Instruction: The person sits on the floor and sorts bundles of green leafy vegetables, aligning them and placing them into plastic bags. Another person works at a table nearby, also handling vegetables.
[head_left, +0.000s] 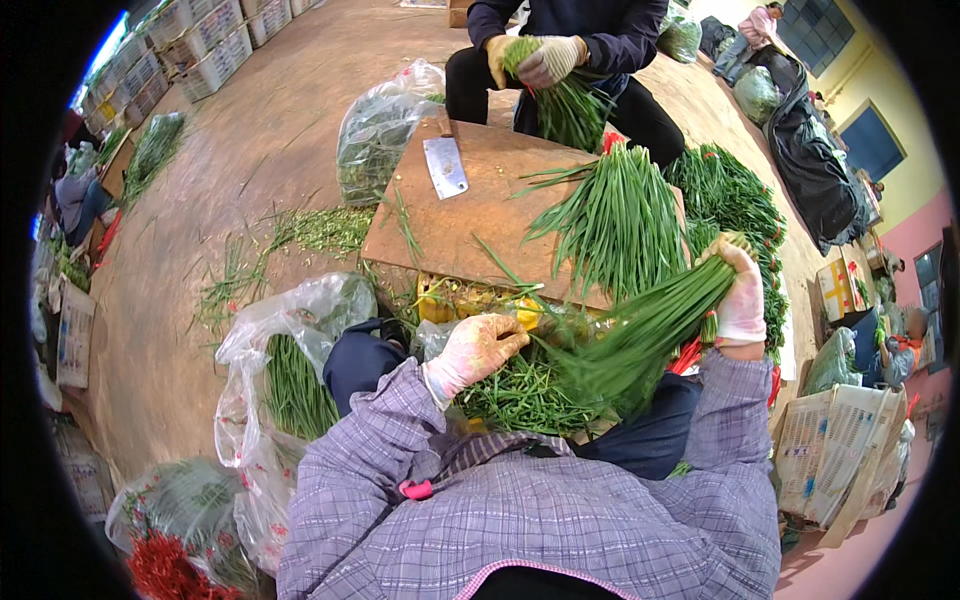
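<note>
My right hand (741, 292), in a stained pale glove, grips a bunch of garlic chives (652, 322) by one end. Its blurred leaves hang down to the left over my lap. My left hand (476, 351), gloved too, is near the loose ends with thumb and fingers drawn together; whether anything is between them is unclear. Below lies a heap of loose green trimmings (525, 397). In front stands a wooden board (457, 232) bearing a cleaver (445, 166) and, on its right side, a pile of garlic chives (619, 217).
Across the board, a co-worker's gloved hands (551, 61) hold another bunch. Tied bundles (731, 195) are stacked at the right. Plastic bags of greens (300, 390) stand at my left, near red ties (169, 566). Scraps (322, 229) litter the floor; crates (836, 457) stand right.
</note>
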